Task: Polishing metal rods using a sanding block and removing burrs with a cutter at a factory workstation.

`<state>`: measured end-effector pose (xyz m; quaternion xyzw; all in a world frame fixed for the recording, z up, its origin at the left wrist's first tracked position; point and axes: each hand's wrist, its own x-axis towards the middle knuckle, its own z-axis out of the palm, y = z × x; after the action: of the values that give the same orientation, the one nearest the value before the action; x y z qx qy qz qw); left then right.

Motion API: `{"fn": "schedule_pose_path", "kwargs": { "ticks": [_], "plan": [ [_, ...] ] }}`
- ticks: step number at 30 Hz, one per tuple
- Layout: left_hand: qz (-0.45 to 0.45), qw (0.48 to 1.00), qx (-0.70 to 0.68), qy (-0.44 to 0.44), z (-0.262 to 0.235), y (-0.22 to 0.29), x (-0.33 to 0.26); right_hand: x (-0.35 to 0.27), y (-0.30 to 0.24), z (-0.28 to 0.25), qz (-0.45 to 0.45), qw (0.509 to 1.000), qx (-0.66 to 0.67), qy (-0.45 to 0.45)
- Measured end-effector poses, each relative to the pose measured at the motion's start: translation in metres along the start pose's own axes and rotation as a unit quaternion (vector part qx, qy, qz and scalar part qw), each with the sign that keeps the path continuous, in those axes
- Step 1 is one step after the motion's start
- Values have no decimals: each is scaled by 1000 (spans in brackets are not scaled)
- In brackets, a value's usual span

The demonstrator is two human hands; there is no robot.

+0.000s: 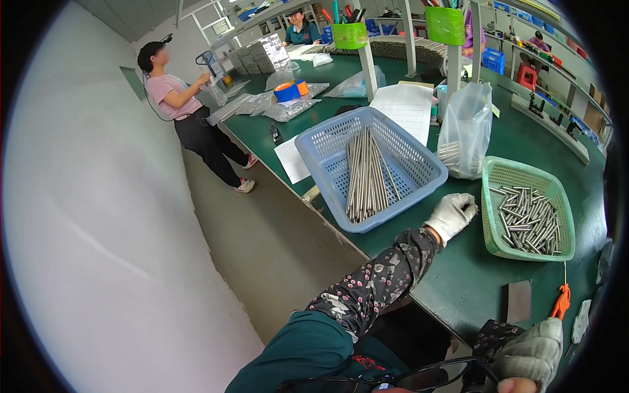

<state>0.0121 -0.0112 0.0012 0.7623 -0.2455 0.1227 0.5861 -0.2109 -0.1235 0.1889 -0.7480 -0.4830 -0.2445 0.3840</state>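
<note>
My left hand (452,217), in a white glove, hovers or rests over the table between two baskets. Its fingers are curled closed, and whatever they may hold is hidden. Left of it, a blue plastic basket (409,208) holds a bundle of long thin metal rods (367,175). To its right stands a light green basket (490,226) with many short metal pins (532,221). Low at the right, my right hand (534,354) is closed in a worn grey-white glove, a bare fingertip showing. An orange tool (561,301) with a thin straight tip sticks up from that fist.
Behind the green basket stands a clear plastic bag (466,128) with metal pieces inside. Printed sheets (403,108) lie behind the blue basket. Shelf posts carry green pen holders (349,36). A brown flat piece (519,301) lies near my right hand. Another person (173,98) stands at the far left.
</note>
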Motion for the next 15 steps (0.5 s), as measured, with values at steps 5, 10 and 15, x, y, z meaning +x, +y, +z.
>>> {"fn": "schedule_pose_path", "kwargs": {
  "ticks": [5,10,15],
  "plan": [
    [-10,1000,-5,-2,-2,-2,0,5,-1,0,13,1000,1,-8],
    [-24,1000,-7,-8,0,1,-1,2,4,-10,-8,997,22,-72],
    [-23,1000,-4,-9,-1,2,-1,0,-1,-2,10,1000,3,-21]
  ]
}}
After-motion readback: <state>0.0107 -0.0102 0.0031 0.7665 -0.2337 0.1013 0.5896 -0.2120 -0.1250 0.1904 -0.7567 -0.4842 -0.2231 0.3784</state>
